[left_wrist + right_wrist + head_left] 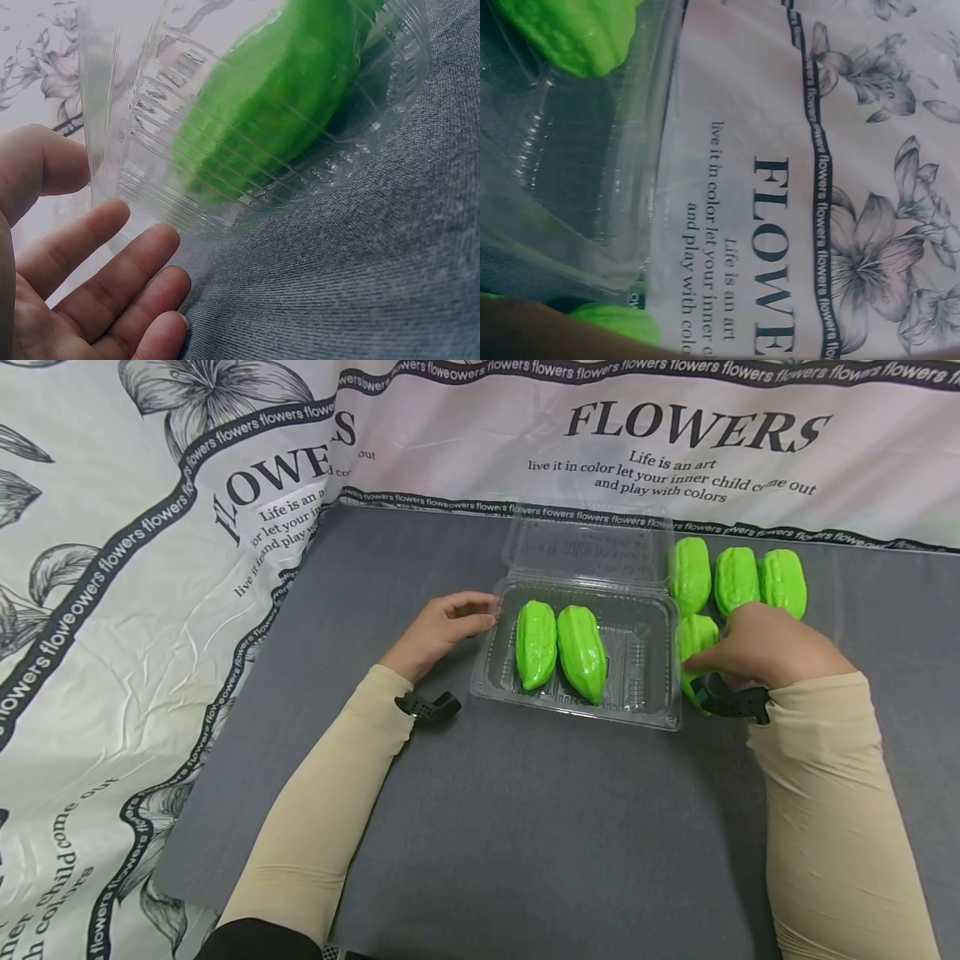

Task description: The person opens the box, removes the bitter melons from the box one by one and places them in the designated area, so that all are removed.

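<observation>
A clear hinged plastic box (645, 718) lies with its lid (592, 547) raised at the back. Side by side in its left half are two bright green ridged fruits (536, 643), pointed ends toward me. My left hand (431, 631) is at the box's left rim, thumb and index fingertips right at the edge; its other fingers (112, 292) extend loosely under the box wall. Just right of the box, my right hand (772, 647) grips another green ridged fruit (697, 631), its thumb across the side. Its other fingers are mostly hidden.
Three more green fruits (737, 578) stand in a row behind my right hand. Grey cloth (562, 827) covers the table. A flower-print sheet with lettering (697, 427) rises along the back and left sides. A black band (427, 706) circles each wrist.
</observation>
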A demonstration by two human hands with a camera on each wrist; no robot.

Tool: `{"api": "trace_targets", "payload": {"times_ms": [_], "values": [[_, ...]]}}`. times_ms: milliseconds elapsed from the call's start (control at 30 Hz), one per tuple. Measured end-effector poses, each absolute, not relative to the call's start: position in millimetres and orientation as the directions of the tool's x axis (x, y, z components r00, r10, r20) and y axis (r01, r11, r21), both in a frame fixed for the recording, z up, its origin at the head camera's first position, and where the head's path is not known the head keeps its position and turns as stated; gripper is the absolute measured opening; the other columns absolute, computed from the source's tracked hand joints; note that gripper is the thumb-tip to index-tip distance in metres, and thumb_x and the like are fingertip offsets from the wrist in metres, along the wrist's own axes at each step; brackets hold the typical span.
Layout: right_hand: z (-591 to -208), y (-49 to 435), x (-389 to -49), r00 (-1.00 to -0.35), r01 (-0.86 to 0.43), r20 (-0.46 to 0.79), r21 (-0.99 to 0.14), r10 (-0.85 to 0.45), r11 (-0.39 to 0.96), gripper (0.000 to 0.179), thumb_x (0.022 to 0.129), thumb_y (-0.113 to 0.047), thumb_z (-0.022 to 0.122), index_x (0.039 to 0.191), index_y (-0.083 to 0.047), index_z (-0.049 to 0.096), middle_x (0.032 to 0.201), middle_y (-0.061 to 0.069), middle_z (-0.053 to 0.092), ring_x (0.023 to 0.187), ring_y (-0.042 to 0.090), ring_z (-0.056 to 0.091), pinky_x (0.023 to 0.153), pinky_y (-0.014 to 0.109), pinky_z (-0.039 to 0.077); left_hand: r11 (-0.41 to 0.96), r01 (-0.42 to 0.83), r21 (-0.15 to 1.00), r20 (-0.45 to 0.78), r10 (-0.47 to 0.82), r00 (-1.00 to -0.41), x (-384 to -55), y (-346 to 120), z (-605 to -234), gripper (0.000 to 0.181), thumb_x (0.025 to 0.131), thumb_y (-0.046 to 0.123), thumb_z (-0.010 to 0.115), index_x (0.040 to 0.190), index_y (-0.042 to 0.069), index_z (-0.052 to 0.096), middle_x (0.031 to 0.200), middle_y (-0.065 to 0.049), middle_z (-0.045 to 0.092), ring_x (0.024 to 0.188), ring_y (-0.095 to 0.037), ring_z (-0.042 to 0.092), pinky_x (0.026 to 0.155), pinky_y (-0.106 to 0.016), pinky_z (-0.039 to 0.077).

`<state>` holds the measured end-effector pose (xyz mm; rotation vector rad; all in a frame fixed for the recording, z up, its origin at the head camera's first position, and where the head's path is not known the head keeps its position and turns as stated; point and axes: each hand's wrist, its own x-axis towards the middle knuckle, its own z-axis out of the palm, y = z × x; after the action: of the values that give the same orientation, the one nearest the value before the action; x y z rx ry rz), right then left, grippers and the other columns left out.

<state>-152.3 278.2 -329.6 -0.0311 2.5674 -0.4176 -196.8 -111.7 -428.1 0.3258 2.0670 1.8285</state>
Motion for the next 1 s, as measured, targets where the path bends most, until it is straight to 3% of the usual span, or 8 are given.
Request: {"api": "trace_targets", "payload": {"times_ms": [100,200,267,333,600,1000], "values": [[-325,280,-149,-0.889,0.051,-0.452,-0.267,-0.078,0.962,0.049,0.089,-0.049,0.077,0.069,-0.008,0.058,0.068,0.006,0.054,0.067,0.028,0.053,0.057,0.044,0.047,0.134,-0.066,0.989,-0.115,0.402,-0.909,-198,-111,-429,0.04,0.102,0.018,0.07,0.141,0.008,0.066,0.138,-0.01,0.068,0.128,-0.021,0.062,0.113,-0.04,0.046],[-319,281,-146,-0.904,0.041,-0.423,-0.248,-0.07,0.968,0.056,0.092,-0.051,0.073,0.104,0.003,0.067,0.1,0.026,0.065,0.091,0.046,0.061,0.069,0.061,0.053,0.134,-0.066,0.989,-0.115,0.402,-0.908,-199,-111,-429,0.04,0.102,0.017,0.07,0.141,0.008,0.066,0.139,-0.01,0.067,0.129,-0.02,0.061,0.114,-0.04,0.046],[-317,280,-146,-0.905,0.035,-0.42,-0.247,-0.074,0.968,0.073,0.093,-0.051,0.072,0.13,0.01,0.059,0.126,0.037,0.06,0.11,0.057,0.058,0.081,0.071,0.05,0.132,-0.069,0.989,-0.117,0.403,-0.908,-199,-111,-430,0.04,0.102,0.017,0.07,0.141,0.008,0.065,0.139,-0.01,0.067,0.129,-0.02,0.061,0.114,-0.04,0.046],[-315,278,-145,-0.904,0.024,-0.419,-0.247,-0.084,0.969,0.087,0.094,-0.05,0.071,0.147,0.015,0.044,0.146,0.041,0.047,0.125,0.062,0.049,0.089,0.078,0.045,0.127,-0.07,0.989,-0.116,0.405,-0.907,-199,-111,-430,0.04,0.103,0.017,0.07,0.141,0.007,0.065,0.139,-0.009,0.067,0.13,-0.02,0.061,0.114,-0.039,0.046],[-307,268,-138,-0.935,0.004,-0.344,-0.262,-0.089,0.965,0.076,0.093,-0.045,0.073,0.142,0.009,0.051,0.126,0.035,0.064,0.111,0.051,0.063,0.079,0.07,0.05,0.11,-0.069,0.992,-0.108,0.41,-0.906,-199,-111,-431,0.04,0.103,0.016,0.07,0.141,0.005,0.065,0.139,-0.01,0.068,0.13,-0.021,0.062,0.113,-0.039,0.047],[-301,253,-128,-0.969,-0.027,-0.228,-0.293,-0.097,0.956,0.071,0.096,-0.051,0.068,0.145,0.0,0.054,0.122,0.028,0.069,0.101,0.043,0.068,0.068,0.064,0.052,0.125,-0.076,0.989,-0.121,0.406,-0.906,-200,-111,-430,0.039,0.102,0.017,0.07,0.14,0.006,0.066,0.139,-0.01,0.068,0.13,-0.02,0.061,0.113,-0.039,0.047]]}}
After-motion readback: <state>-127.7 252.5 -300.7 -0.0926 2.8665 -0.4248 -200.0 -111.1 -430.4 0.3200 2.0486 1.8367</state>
